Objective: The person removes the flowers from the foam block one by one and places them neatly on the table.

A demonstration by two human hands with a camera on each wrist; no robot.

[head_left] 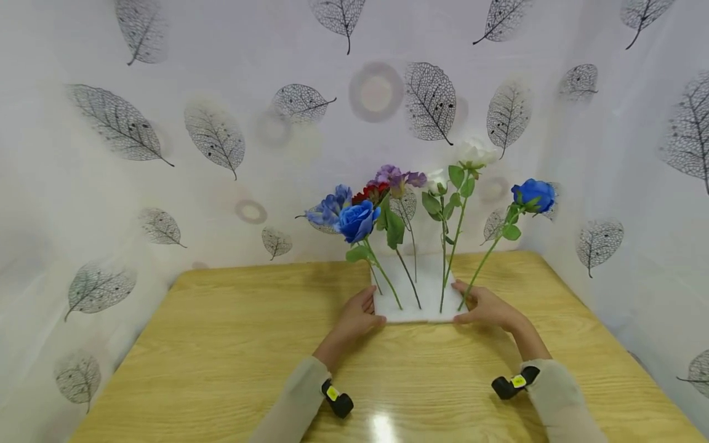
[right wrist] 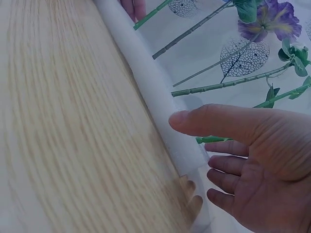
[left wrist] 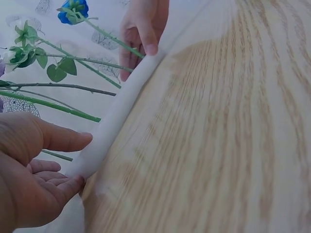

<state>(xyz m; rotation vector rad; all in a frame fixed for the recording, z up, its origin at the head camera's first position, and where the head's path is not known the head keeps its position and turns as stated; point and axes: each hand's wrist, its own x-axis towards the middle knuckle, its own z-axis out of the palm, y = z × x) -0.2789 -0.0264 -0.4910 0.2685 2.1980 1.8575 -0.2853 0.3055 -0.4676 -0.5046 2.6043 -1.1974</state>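
Observation:
A white foam board lies on the table with several artificial flowers standing upright or tilted in it. My left hand is at its left side, thumb by the front corner; in the left wrist view some of its fingers touch the board's end. My right hand is at the right side; its thumb touches the board and its other fingers extend along the end. A blue rose leans right above this hand. Another blue rose leans left, near a purple flower and a white rose.
The wooden table extends left, right and in front of the board. Behind it hangs a pale curtain printed with dark leaves. Each wrist wears a black camera, such as the left wrist camera.

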